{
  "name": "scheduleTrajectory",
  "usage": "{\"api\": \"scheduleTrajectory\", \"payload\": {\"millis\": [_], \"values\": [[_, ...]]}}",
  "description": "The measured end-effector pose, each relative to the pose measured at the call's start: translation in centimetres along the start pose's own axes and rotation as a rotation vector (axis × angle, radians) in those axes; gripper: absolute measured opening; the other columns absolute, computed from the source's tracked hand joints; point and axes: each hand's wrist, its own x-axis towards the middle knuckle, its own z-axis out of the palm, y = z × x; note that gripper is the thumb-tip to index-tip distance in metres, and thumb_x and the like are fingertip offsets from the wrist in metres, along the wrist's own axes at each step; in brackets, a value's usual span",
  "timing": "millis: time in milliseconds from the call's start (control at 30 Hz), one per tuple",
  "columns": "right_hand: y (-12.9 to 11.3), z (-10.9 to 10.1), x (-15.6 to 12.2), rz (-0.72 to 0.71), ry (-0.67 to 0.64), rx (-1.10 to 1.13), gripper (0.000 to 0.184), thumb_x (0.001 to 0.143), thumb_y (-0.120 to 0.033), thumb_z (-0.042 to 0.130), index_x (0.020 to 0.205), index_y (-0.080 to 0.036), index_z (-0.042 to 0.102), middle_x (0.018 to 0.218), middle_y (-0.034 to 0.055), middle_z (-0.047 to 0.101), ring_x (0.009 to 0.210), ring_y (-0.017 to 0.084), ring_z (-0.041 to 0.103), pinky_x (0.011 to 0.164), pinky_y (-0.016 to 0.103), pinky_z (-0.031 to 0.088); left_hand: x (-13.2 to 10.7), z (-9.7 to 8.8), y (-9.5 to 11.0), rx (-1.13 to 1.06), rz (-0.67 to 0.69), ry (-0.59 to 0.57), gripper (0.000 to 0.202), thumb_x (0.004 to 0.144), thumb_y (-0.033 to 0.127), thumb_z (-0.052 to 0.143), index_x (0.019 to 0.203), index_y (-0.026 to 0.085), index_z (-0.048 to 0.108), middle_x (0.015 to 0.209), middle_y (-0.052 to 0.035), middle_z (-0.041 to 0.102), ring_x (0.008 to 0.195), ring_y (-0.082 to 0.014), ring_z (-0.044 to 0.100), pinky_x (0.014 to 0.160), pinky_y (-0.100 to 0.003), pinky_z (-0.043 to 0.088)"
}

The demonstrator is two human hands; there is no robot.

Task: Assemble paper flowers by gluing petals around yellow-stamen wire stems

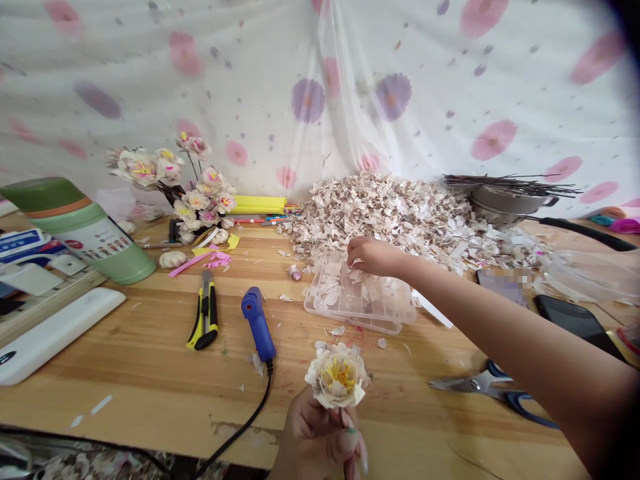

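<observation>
My left hand is closed round the thin stem of a handmade flower, which stands upright near the table's front edge. Cream petals ring its yellow centre. My right hand reaches over the back of a clear plastic compartment tray that has loose petals in it. Its fingers curl downward at the near edge of a big heap of pale petals; whatever is between the fingertips is hidden. Left of the tray lies a blue corded tool.
A yellow-and-black utility knife and open scissors lie on the wooden table. Finished flowers stand at the back left beside a tilted green bottle. A pan with twigs and a black phone are at the right.
</observation>
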Motion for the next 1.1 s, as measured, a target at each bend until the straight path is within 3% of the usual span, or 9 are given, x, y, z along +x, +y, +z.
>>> {"api": "scheduleTrajectory", "payload": {"millis": [167, 533, 633, 700, 767, 867, 967, 1100], "values": [[0.0, -0.2, -0.1, 0.011, -0.017, 0.035, 0.024, 0.079, -0.007, 0.068, 0.100, -0.017, 0.075, 0.110, 0.0116, 0.067, 0.105, 0.024, 0.061, 0.088, 0.032, 0.047, 0.0, 0.1, 0.2, -0.010, -0.005, -0.021, 0.013, 0.085, 0.016, 0.072, 0.097, 0.022, 0.071, 0.085, -0.0018, 0.074, 0.057, -0.0052, 0.067, 0.052, -0.011, 0.052], [-0.7, -0.9, -0.6, 0.027, 0.045, 0.124, 0.017, 0.078, -0.002, 0.065, 0.085, -0.014, 0.074, 0.101, 0.0123, 0.066, 0.095, 0.023, 0.062, 0.083, 0.034, 0.048, -0.2, -0.3, 0.0, 0.016, -0.011, -0.020, 0.011, 0.085, 0.018, 0.073, 0.096, 0.020, 0.070, 0.083, -0.0017, 0.072, 0.055, -0.0051, 0.065, 0.050, -0.011, 0.049], [-2.6, -2.0, -1.7, -0.005, 0.081, 0.179, 0.012, 0.082, -0.007, 0.065, 0.088, -0.013, 0.075, 0.103, 0.0128, 0.067, 0.097, 0.022, 0.062, 0.086, 0.034, 0.048, -0.2, -0.3, 0.0, 0.020, -0.023, -0.019, 0.011, 0.085, 0.021, 0.073, 0.095, 0.020, 0.069, 0.080, -0.0014, 0.070, 0.054, -0.0051, 0.063, 0.049, -0.011, 0.048], [-4.9, -2.2, -3.0, -0.074, 0.066, 0.236, 0.011, 0.083, -0.011, 0.068, 0.089, -0.017, 0.075, 0.101, 0.0086, 0.068, 0.096, 0.019, 0.063, 0.087, 0.030, 0.049, -0.1, -0.2, -0.1, 0.020, -0.033, -0.026, 0.012, 0.085, 0.021, 0.073, 0.096, 0.021, 0.070, 0.079, -0.0007, 0.069, 0.054, -0.0044, 0.063, 0.051, -0.011, 0.049], [-7.3, -1.9, -4.4, -0.202, -0.005, 0.342, 0.011, 0.081, -0.010, 0.070, 0.084, -0.018, 0.076, 0.094, 0.0058, 0.070, 0.091, 0.016, 0.064, 0.084, 0.027, 0.050, 0.1, 0.0, -0.2, 0.006, 0.000, -0.041, 0.013, 0.085, 0.020, 0.073, 0.097, 0.023, 0.071, 0.078, 0.0004, 0.068, 0.055, -0.0032, 0.061, 0.051, -0.010, 0.048], [-9.5, -1.1, -5.6, -0.274, -0.123, 0.379, 0.015, 0.080, -0.007, 0.070, 0.089, -0.016, 0.077, 0.094, 0.0080, 0.071, 0.088, 0.017, 0.065, 0.080, 0.027, 0.051, 0.5, 0.5, -0.2, -0.010, 0.071, -0.069, 0.014, 0.085, 0.019, 0.072, 0.098, 0.025, 0.072, 0.075, 0.0023, 0.065, 0.052, -0.0007, 0.057, 0.049, -0.007, 0.047], [-8.7, -0.9, -5.1, -0.142, -0.069, 0.329, 0.017, 0.083, -0.011, 0.070, 0.097, -0.016, 0.076, 0.100, 0.0082, 0.072, 0.091, 0.016, 0.066, 0.083, 0.025, 0.050, 0.8, 1.2, 0.1, 0.036, 0.031, -0.069, 0.014, 0.087, 0.017, 0.070, 0.098, 0.025, 0.072, 0.071, 0.0033, 0.064, 0.048, 0.0014, 0.053, 0.050, -0.007, 0.047], [-4.6, -1.1, -2.7, 0.168, 0.117, 0.195, 0.019, 0.090, -0.014, 0.060, 0.102, -0.015, 0.075, 0.110, 0.0125, 0.068, 0.096, 0.021, 0.065, 0.086, 0.032, 0.049, 0.9, 1.7, 0.5, 0.062, 0.063, -0.073, 0.011, 0.086, 0.020, 0.071, 0.097, 0.025, 0.071, 0.070, 0.0031, 0.063, 0.045, 0.0014, 0.049, 0.049, -0.008, 0.046]]}}
